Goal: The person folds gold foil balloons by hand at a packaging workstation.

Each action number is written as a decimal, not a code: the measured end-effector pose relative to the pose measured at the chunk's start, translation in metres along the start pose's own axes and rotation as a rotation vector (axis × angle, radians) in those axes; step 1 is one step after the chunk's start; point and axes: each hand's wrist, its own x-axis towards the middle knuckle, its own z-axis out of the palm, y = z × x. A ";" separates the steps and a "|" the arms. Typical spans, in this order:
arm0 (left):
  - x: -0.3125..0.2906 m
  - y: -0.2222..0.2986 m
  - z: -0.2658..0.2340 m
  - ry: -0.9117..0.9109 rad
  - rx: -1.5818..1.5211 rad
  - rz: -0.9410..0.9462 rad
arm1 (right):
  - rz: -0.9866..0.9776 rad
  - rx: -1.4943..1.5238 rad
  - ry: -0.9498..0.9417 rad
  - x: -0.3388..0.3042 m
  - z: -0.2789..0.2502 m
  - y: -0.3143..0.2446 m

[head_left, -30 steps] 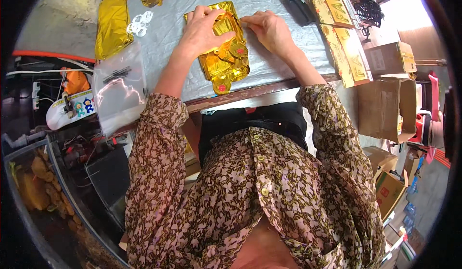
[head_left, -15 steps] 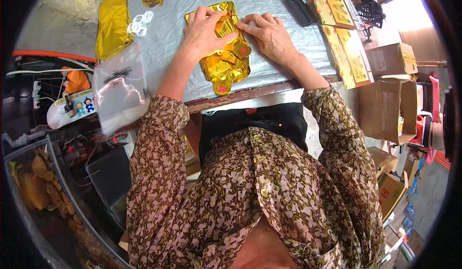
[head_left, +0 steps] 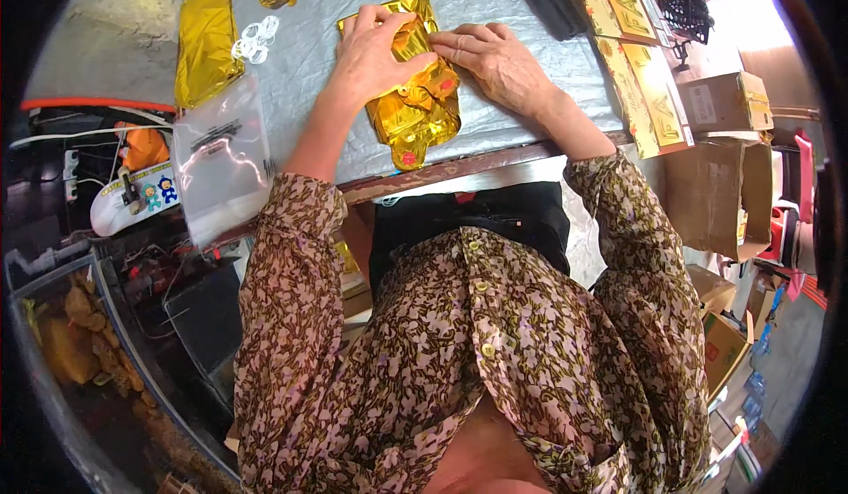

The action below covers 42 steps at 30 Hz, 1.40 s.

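Note:
A flat, partly folded gold foil balloon [head_left: 415, 123] with red spots lies near the front edge of the table, creased and shiny. Across its upper left part rests my left hand [head_left: 371, 57], fingers bent on the foil and thumb stretched apart to the right. My right hand [head_left: 502, 68] lies flat on the table at the balloon's right side, its outstretched fingertips touching the foil's edge. Part of the balloon is hidden under the left hand. Neither hand grips anything that I can see.
At the left lie more gold foil [head_left: 205, 39], white rings [head_left: 256, 39] and a clear plastic bag [head_left: 221, 163] hanging over the edge. A black holder-like object [head_left: 555, 8] and gold printed packs [head_left: 640, 97] are at the right. Cardboard boxes [head_left: 715, 194] stand beyond the table.
My right hand has flattened, its fingers now straighter and closer together by the foil's edge. The foil's right flap lies a little flatter. My left hand has barely moved.

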 end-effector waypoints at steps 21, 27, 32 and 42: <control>0.001 -0.002 -0.010 -0.108 0.012 0.048 | -0.028 0.183 -0.006 -0.011 -0.001 0.002; 0.000 0.002 -0.015 -0.139 -0.009 0.030 | -0.044 0.101 -0.005 -0.010 -0.003 -0.001; 0.028 -0.013 -0.021 -0.083 -0.044 0.132 | -0.054 0.047 0.003 -0.009 -0.005 -0.004; 0.052 -0.014 0.006 0.021 -0.272 0.255 | -0.002 0.062 -0.019 -0.005 -0.009 -0.009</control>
